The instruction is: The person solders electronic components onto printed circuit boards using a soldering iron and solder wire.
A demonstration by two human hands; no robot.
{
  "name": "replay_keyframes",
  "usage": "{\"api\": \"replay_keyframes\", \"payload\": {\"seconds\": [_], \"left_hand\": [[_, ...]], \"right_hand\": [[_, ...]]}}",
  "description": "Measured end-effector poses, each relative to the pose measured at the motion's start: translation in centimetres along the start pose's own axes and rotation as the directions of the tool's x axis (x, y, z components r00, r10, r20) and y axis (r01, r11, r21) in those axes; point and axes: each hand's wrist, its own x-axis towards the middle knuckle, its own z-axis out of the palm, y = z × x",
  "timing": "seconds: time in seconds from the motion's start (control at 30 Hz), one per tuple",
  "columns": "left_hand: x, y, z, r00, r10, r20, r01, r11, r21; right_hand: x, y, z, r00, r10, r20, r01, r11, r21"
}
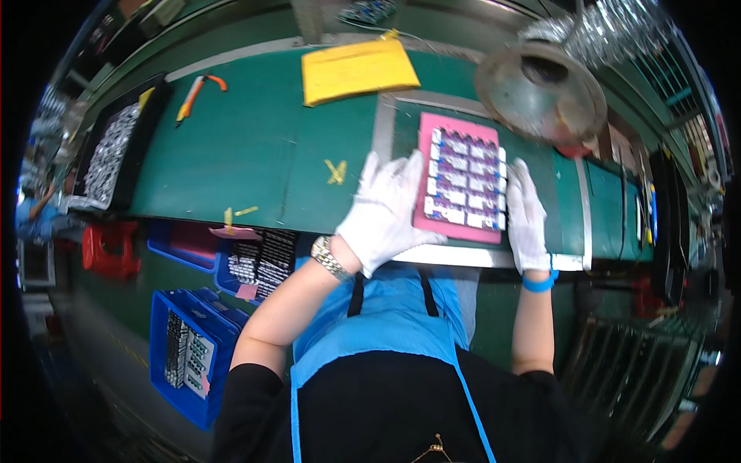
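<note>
A pink sheet (461,231) lies on the workbench in front of me. Rows of small white and purple rectangular parts (467,179) cover most of it, with dark round ends along the far edge. My left hand (384,212), in a white glove, rests at the sheet's left edge, its fingers stretched out and its thumb by the near corner. On the opposite side, my gloved right hand (527,220) lies flat alongside the parts with straight fingers. Both hands appear to touch the edges without wrapping round anything.
A yellow packet (359,71) lies at the back of the green bench (231,154). An orange-handled cutter (190,100) is further left, near a black tray (143,147). A metal hood (540,92) overhangs the right. Blue bins (162,339) stand below, left.
</note>
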Motion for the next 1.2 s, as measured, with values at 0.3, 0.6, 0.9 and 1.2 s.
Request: {"api": "replay_keyframes", "payload": {"seconds": [0.3,0.6,0.9,1.2], "left_hand": [[-2.5,-8.4,-6.0,0.961,-0.242,-0.131,0.251,0.966,0.056],[-9.0,-20.6,-14.7,0.704,-0.504,-0.499,0.654,0.735,0.180],[-7.1,-31.5,-18.1,0.603,-0.639,-0.478,0.779,0.601,0.180],[-2.7,-38.0,-16.2,0.406,-0.732,-0.548,0.914,0.317,0.254]], "right_hand": [[-2.2,-0.8,-3.1,0.998,0.019,-0.055,-0.035,0.954,-0.299],[-3.2,1.2,-3.7,0.948,-0.318,-0.024,0.204,0.663,-0.721],[-2.7,1.7,-4.0,0.985,-0.174,0.011,0.120,0.630,-0.767],[-2.7,2.1,-3.2,0.980,-0.198,-0.019,0.123,0.677,-0.725]]}}
